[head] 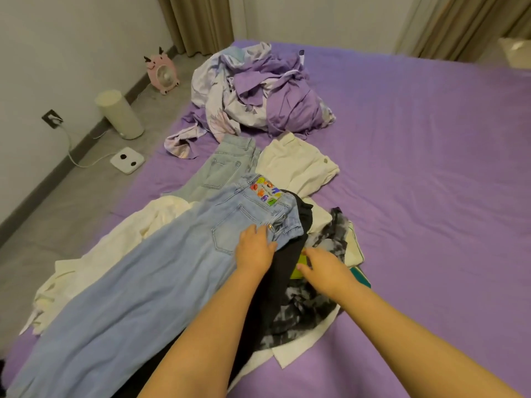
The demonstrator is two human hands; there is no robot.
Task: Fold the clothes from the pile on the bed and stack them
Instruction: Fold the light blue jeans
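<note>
A purple bed [416, 168] fills most of the view, with clothes strewn along its left half. Blue jeans [138, 282] lie stretched from the near left corner up toward the middle, waistband at the far end, where a colourful patch [265, 191] shows. The left hand [255, 248] rests on the jeans just below the waistband, fingers straight and slightly spread, pressing flat on the denim rather than pinching it. The right hand [323, 267] is just to its right, palm down over a black garment [283, 271] and a grey tie-dye top [301, 308] — its fingers are relaxed and reach toward a small yellow-green tag [297, 270]; whether they touch it I cannot tell.

Under the jeans on the left lies a cream garment [94, 254], spilling toward the bed's edge. Farther off, a paler pair of jeans [221, 168] lies beside a cream top [298, 165]. Beyond these, near the far left corner, sits a rumpled heap of lilac and white bedding [258, 90].

On the grey floor [43, 239] to the left stand a pink fan [162, 71], a cream cylinder [119, 114] and a white scale [127, 160] — a cable runs from a wall socket [52, 118]. Beige curtains [198, 21] hang at the far wall.
</note>
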